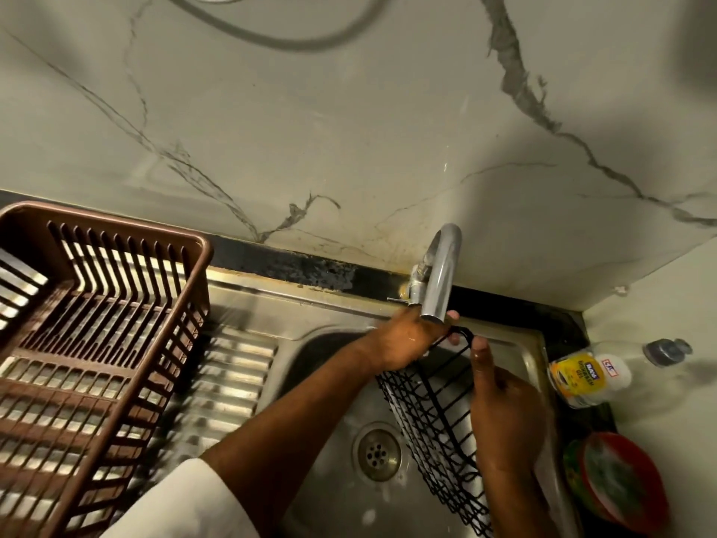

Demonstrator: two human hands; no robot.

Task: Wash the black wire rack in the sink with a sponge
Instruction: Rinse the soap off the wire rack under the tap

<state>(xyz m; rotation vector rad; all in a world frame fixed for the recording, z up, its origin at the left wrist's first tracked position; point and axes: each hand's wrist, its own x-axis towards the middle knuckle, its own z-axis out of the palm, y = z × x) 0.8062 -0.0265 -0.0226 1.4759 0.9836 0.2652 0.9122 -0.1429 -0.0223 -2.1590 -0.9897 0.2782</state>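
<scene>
The black wire rack (434,417) stands tilted in the steel sink (333,386), leaning toward the sink's right side. My left hand (407,339) grips the rack's top edge just under the tap spout. My right hand (504,405) holds the rack's right rim, thumb up along the wire. A green sponge (572,465) shows only as an edge beside a red bowl on the right counter; neither hand holds it. I see no water stream from the tap.
A chrome tap (440,277) arches over the sink's back edge. A brown plastic dish basket (89,343) sits on the ribbed drainboard at left. A dish gel bottle (593,372) lies on the right counter, above the red bowl (624,479). The drain (378,452) lies left of the rack.
</scene>
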